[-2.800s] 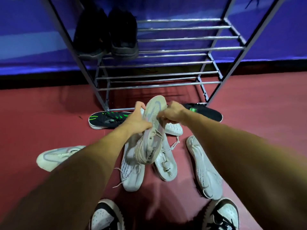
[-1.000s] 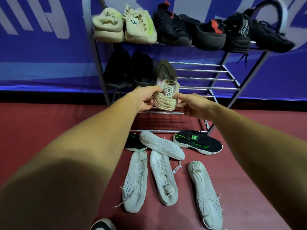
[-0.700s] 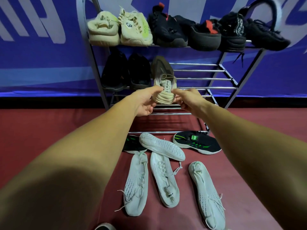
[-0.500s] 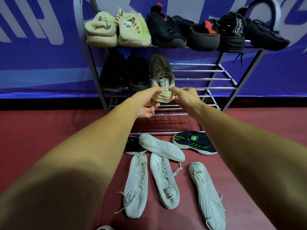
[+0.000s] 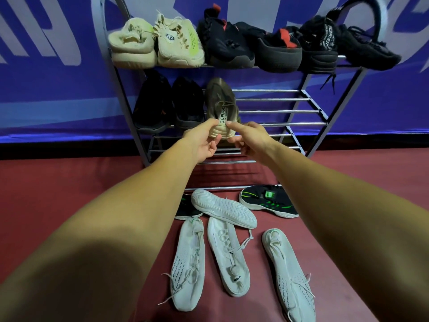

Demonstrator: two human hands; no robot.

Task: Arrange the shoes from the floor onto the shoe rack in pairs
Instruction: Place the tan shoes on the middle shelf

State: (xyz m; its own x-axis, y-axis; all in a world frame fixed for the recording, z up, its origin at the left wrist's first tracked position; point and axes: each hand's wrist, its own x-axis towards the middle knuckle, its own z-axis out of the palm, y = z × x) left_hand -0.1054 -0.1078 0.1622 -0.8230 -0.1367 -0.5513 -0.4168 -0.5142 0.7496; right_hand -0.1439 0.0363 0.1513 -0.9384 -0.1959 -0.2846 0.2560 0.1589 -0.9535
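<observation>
A brown sneaker with a pale heel lies on the middle shelf of the metal shoe rack, toe pointing to the back, right of a black pair. My left hand grips its heel from the left, thumb on top. My right hand pinches the heel from the right, with the index finger at the heel tab. On the red floor below lie several white shoes, one of them sole up. With them is a black sneaker with green marks and a second one, mostly hidden.
The top shelf holds a beige pair and several black shoes side by side. The middle shelf's bars to the right of the brown sneaker are bare. A blue banner wall stands behind the rack.
I have lifted the brown sneaker off the floor pile and set it on the middle shelf. Over the last second both hands pushed it further back, keeping hold of the heel.
</observation>
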